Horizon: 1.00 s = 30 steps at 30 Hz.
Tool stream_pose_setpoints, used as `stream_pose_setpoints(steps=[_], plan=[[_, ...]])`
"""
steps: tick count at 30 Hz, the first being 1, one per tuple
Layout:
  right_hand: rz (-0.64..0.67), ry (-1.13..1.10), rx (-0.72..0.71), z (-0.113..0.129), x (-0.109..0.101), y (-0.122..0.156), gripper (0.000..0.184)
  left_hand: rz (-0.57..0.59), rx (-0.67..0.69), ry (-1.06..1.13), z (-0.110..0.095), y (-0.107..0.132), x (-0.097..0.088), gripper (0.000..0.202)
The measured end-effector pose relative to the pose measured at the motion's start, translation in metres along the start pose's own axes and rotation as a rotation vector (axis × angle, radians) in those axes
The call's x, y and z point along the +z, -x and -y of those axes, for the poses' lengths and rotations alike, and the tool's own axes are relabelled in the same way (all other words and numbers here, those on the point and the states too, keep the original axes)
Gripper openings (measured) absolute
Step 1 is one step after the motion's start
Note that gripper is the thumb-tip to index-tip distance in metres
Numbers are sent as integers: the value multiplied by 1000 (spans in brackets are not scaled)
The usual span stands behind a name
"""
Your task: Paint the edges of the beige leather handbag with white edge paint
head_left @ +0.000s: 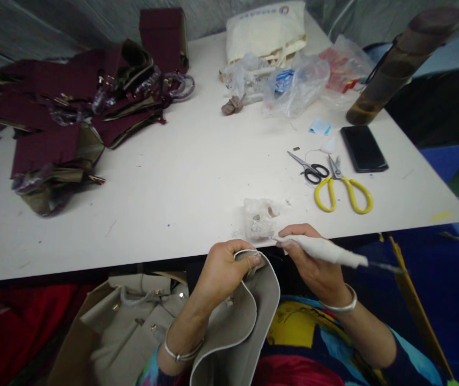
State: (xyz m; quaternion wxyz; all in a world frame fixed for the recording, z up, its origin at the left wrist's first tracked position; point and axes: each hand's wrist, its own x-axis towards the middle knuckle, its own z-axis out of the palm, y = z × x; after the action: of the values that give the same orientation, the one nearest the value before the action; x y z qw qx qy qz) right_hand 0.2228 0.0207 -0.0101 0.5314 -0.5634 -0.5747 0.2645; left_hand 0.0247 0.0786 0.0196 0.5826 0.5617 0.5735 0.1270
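Note:
My left hand (pixel 225 271) pinches the top rim of a grey-beige handbag (pixel 267 300) between thumb and fingers. The handbag hangs below the table's front edge, its mouth gaping. In my right hand (pixel 313 262) is a slim tool wrapped in white (pixel 321 249), with a thin rod sticking out of its right end. Its left end points at a small translucent white packet (pixel 258 219) on the table edge; whether it touches the packet I cannot tell. Several small dark bits show on the packet. Both hands are close together at the table edge.
Maroon bags (pixel 52 80) are heaped at the table's left. Black-handled scissors (pixel 310 169), yellow-handled shears (pixel 344 187), a phone (pixel 364 149) and a dark bottle (pixel 398 69) lie or stand right. Behind are plastic bags (pixel 297 86) and a cream bag (pixel 265 32). Below left, a carton holds beige handbags (pixel 133 321).

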Motion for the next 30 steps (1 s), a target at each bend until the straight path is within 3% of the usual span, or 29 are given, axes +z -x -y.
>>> stream_pose_setpoints(steps=[4,9,15,24,28,30], plan=[[63,-251,220,-1,-1,5,23,19,12,-27,-2,1,1,12],[142,-273,303,-8,-2,7,24,49,10,-34,-5,2,3,12],[263,-238,234,-9,-9,-6,31,89,26,-6,-3,3,6,13],[500,-125,92,10,-17,-28,30,210,89,21,-2,2,17,8],[453,-166,155,3,-10,-23,36,262,75,53,-2,3,23,7],[304,-219,225,-4,-7,-18,37,252,54,56,-1,2,21,8]])
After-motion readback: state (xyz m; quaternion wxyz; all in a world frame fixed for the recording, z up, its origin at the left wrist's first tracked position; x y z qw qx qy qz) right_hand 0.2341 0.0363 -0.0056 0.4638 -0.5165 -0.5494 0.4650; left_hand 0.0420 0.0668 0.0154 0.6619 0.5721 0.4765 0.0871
